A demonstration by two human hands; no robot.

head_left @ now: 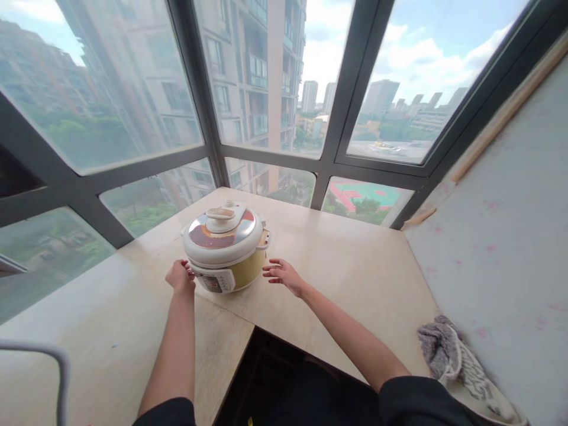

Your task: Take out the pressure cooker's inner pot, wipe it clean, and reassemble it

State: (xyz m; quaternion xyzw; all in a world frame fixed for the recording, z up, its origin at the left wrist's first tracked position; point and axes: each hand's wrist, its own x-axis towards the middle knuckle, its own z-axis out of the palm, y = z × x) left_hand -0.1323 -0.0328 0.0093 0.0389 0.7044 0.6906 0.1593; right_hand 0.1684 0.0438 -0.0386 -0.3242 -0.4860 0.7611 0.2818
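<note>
A white and yellow electric pressure cooker [225,248] with a closed lid stands on a pale wooden counter [346,260] by the windows. My left hand [180,276] is at the cooker's lower left side, fingers curled, close to or touching its base. My right hand [283,274] hovers just right of the cooker with fingers spread, holding nothing and a little apart from its wall.
A grey and white cloth [457,361] lies on the counter at the right, next to a pale wall [510,236]. Dark-framed windows [323,160] close off the back. A dark gap [275,378] opens in the counter in front of me. A grey bar [57,367] shows at lower left.
</note>
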